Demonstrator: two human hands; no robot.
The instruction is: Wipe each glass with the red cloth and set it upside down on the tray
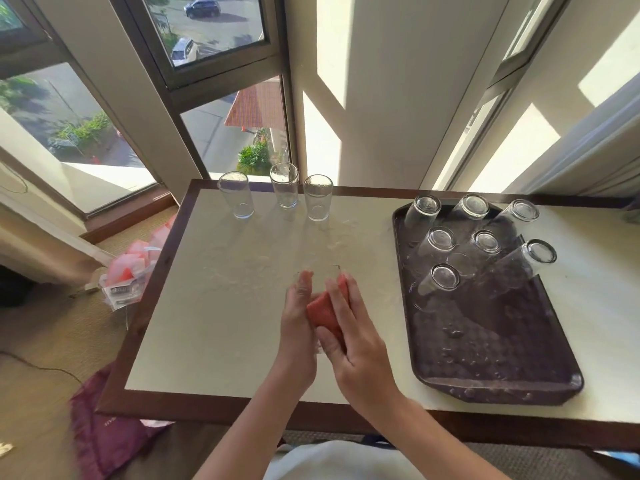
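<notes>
Pale clothing fills the bottom edge, w/ both bare forearms reaching up from it over the white-topped desk, which has a dark wood border. Left hand is wrapped round a clear drinking glass near the desk's middle, fingers lying up its side, thumb hidden. The glass is v. hard to make out, only its rim showing past the fingertips; can't tell if it rests on the desk. Right hand clasps a folded red cloth & presses it to the glass's right side, fingers bent over the cloth.

Right of the hands: dark brown rectangular tray, wet w/ droplets. Seven clear glasses stand upside down on its far half in approx. three rows: 3 at back, 3 mid, 1 nearest.

Far edge of desk, left part: three clear glasses upright in a row, apart from each other.

Floor at left: clear plastic box w/ pink packets, & a maroon fabric bag nearer. Windows behind show a street w/ cars.
</notes>
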